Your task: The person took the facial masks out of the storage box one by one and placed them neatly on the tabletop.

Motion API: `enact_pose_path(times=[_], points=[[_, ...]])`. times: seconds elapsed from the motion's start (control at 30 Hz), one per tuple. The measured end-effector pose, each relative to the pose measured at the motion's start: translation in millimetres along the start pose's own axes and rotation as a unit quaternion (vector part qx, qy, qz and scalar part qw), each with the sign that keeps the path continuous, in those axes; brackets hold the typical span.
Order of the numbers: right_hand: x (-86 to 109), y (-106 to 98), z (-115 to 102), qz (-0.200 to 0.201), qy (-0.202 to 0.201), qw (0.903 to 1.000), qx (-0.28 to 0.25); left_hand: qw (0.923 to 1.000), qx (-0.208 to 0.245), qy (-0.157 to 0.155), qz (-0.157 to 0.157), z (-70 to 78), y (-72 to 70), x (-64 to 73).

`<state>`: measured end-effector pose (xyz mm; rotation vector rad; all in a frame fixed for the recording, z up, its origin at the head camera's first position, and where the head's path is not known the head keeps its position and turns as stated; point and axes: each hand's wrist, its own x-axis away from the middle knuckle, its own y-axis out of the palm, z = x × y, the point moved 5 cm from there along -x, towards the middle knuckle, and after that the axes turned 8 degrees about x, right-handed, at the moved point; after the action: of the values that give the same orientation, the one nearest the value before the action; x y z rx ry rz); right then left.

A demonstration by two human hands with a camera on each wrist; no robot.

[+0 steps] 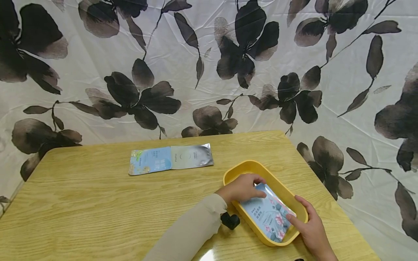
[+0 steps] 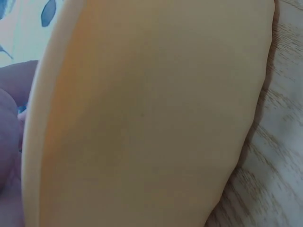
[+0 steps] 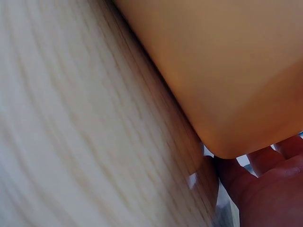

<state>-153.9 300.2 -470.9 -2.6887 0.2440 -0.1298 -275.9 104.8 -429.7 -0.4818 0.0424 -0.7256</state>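
Three packets, one tray, two bare hands.

Item 1: floral packet (image 1: 266, 212), pale blue, pink blossoms and grey-blue leaves; large Chinese characters are running in lines across its face, with finer lines beside them, all too small to read. It is lying face up inside the yellow tray (image 1: 251, 225), its far end under the left fingertips, its near corner beside the right thumb.

Item 2: blue packet (image 1: 153, 160), green and yellowish print at one end, Chinese characters at the other, illegible at this size. It is lying well beyond the left fingers, off to their left.

Item 3: silver packet (image 1: 192, 157), meeting item 2 end to end; its pale green panel is bearing sideways Latin letters, perhaps "PUPU", and tiny further lines.

Item 4: left hand (image 1: 243, 187), reaching over the tray rim; thumb and forefinger are standing apart above item 1. Whether they are pinching it cannot be told.

Item 5: right hand (image 1: 310, 224), gripping the tray's side wall, thumb inside the rim, fingers curving round the outside.

Item 6: black object (image 1: 230, 220), sitting just beside the left sleeve (image 1: 192, 230), behind the left fingers.

Item 7: wood-grain table (image 1: 98, 203), supporting the tray beneath both hands.
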Motion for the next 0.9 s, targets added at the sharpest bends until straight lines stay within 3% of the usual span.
enact_pose_path(times=[0.13, 0.37, 0.77, 0.9], points=[[-0.2, -0.5, 0.2, 0.001, 0.002, 1.0000, -0.002, 0.9995, 0.026, 0.016, 0.005, 0.9, -2.0, 0.5], [-0.2, -0.8, 0.3, -0.001, 0.001, 1.0000, 0.008, 0.9991, 0.037, 0.015, 0.012, 1.7, -5.3, 3.1], [-0.5, -0.4, -0.4, -0.003, -0.003, 1.0000, -0.001, 0.9986, 0.041, 0.025, -0.021, 1.2, -3.0, 1.6], [0.1, -0.5, -0.8, 0.000, -0.009, 1.0000, 0.001, 0.9974, 0.066, 0.020, -0.022, 1.6, -3.9, 2.2]])
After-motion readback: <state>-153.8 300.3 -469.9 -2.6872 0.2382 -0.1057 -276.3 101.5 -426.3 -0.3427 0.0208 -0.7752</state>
